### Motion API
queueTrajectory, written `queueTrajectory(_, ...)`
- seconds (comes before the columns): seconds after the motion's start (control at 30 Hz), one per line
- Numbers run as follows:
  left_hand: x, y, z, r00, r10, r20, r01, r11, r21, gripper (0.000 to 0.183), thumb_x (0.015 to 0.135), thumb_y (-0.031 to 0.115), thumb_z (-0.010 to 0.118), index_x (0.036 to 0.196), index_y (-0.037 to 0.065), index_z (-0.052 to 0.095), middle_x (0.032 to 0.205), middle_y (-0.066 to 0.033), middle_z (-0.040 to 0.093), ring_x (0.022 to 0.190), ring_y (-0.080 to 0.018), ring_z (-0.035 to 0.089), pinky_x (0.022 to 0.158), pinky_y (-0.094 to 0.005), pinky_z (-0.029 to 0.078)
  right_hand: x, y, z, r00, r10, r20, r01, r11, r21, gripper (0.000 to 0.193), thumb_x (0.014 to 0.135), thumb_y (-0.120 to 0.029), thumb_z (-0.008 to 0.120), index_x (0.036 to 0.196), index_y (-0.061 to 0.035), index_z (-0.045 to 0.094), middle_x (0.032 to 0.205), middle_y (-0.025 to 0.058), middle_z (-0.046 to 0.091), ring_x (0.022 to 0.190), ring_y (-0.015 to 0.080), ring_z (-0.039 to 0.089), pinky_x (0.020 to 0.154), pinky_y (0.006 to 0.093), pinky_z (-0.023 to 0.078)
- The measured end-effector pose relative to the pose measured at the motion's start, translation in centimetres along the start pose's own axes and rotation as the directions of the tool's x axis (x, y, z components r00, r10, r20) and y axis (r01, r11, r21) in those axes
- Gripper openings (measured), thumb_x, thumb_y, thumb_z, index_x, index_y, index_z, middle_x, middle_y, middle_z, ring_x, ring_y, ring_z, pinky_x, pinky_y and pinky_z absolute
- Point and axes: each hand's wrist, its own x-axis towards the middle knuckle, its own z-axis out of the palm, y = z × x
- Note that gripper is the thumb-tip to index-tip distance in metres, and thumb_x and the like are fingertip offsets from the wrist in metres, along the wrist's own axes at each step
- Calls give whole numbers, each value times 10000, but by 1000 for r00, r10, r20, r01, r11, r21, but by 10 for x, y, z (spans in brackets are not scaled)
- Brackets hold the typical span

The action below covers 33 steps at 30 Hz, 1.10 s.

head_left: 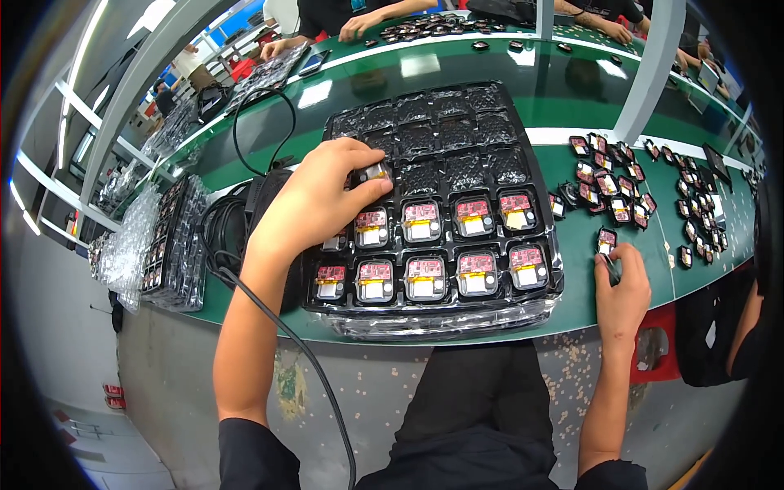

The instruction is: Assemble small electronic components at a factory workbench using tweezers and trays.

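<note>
A black plastic tray (523, 302) tops a stack on the green bench in front of me. Its two nearest rows hold open black watch cases (421, 220) with red circuit boards, yellow tape and silver blocks. Over a pocket in the tray's left part, my left hand (327, 188) pinches another watch case (375, 171) between thumb and fingers. My fingers partly cover it. Right of the tray, my right hand (625, 290) is closed, fingertips at the lower edge of a watch case (606, 240). The inside of that hand is hidden.
More watch cases (606, 184) lie loosely grouped at the right. Stacked trays with clear plastic wrap (135, 237) and black cables (220, 229) are at the left. A grey post (653, 73) rises behind the bench. Other people work across and to the right.
</note>
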Motion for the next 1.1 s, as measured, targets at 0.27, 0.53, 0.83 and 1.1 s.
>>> queueTrajectory(0.27,-6,-15,2,992,124,-12,-122,987,101,339,962,123,700,1280,6,700,1361,-171,624,1197,-324,641,1037,-387,495,0,-4,-2,999,-23,-23,23,1000,4,262,875,-161,800,991,-41,598,1090,114,692,902,396,670,743,453,526)
queueTrajectory(0.53,1,-7,-7,986,-21,165,35,996,-82,408,949,176,736,1323,21,685,1421,-209,614,1365,-366,545,1139,-413,424,1,-5,-1,1000,-10,-17,10,1000,7,287,864,-172,817,988,-38,596,1012,119,683,845,403,651,706,454,508)
queueTrajectory(0.83,-3,-16,-10,985,30,169,-29,1000,-5,442,954,146,724,1377,42,650,1463,-202,591,1483,-399,416,1202,-440,361,0,-4,1,997,-42,-66,43,999,18,264,878,-163,805,968,-28,596,1058,124,706,887,410,672,734,453,526)
queueTrajectory(1.1,1,-16,-13,972,28,235,-28,1000,-2,455,965,189,720,1389,46,642,1503,-207,551,1503,-415,377,1223,-456,322,0,-5,0,997,-49,-57,50,998,23,259,876,-154,805,983,-28,606,1047,130,708,882,409,674,732,449,528)
